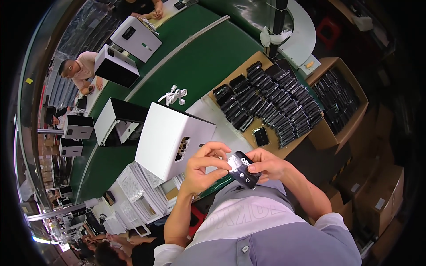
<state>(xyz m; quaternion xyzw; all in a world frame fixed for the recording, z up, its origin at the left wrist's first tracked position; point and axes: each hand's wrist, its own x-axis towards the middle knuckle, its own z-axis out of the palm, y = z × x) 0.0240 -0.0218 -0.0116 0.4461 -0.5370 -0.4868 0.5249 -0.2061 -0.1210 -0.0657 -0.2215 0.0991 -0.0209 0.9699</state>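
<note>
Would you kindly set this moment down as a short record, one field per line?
Right hand: holds a black panel, thumb on its face
Left hand: touches or nearly touches the panel's shiny left end
Cabinet: white, with a cutout, beyond the left hand
Cord: white, bundled, past the cabinet
Cardboard sheet: bears rows of black packets
Carton: open, holding more black packets

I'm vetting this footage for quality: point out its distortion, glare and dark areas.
Head view: the long green work surface curves with fisheye distortion; in the same view, a bright light glares at lower left, and the cardboard boxes at right sit in dimness; also in the head view, the pale patch on the black panel may be glare or film.
</note>
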